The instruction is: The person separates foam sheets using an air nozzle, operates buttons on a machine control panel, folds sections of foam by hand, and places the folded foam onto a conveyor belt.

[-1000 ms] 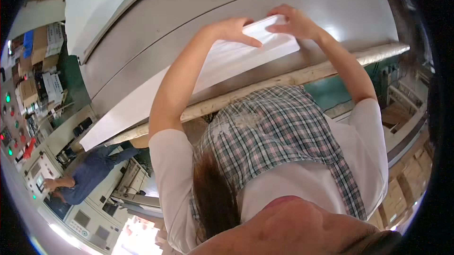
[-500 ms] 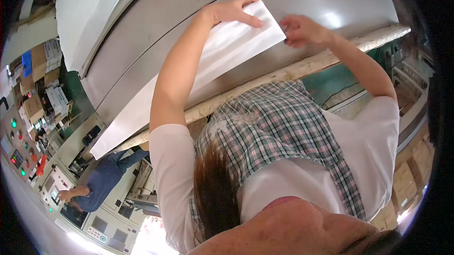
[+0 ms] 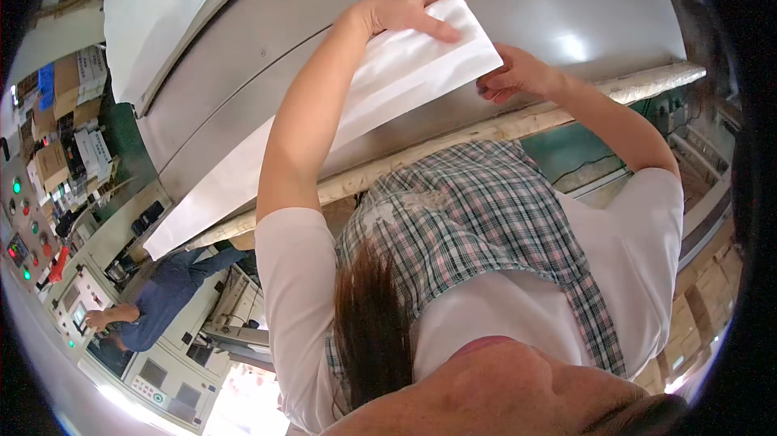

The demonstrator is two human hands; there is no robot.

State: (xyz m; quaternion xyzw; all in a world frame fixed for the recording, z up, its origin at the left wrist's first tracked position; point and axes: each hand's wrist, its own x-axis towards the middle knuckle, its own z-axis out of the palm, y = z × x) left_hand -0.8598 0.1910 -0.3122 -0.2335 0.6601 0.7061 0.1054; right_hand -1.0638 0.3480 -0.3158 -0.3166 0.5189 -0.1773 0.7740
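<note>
A long, folded white sheet (image 3: 421, 72) stretches from the far left to a squared end near the middle of the metal surface. Whether it is paper or cloth I cannot tell. My left hand (image 3: 414, 17) grips it near that end, thumb lying on top and fingers over the far edge. Close against the end's near right corner is my right hand (image 3: 524, 76), its fingers curled. The corner partly covers those fingertips, so anything between them is hidden.
The grey metal worktop (image 3: 583, 7) has a pale, wrapped bar (image 3: 639, 84) along its near edge. A large white panel (image 3: 174, 7) rises at the upper left. Farther left, a person in dark blue (image 3: 174, 294) touches a control cabinet (image 3: 69, 302). Stacked cartons (image 3: 77, 92) stand beyond.
The sheet's end has shifted slightly right, with my left hand still on it. My right hand has moved a little right and down, its fingertips now lower beside the corner.
</note>
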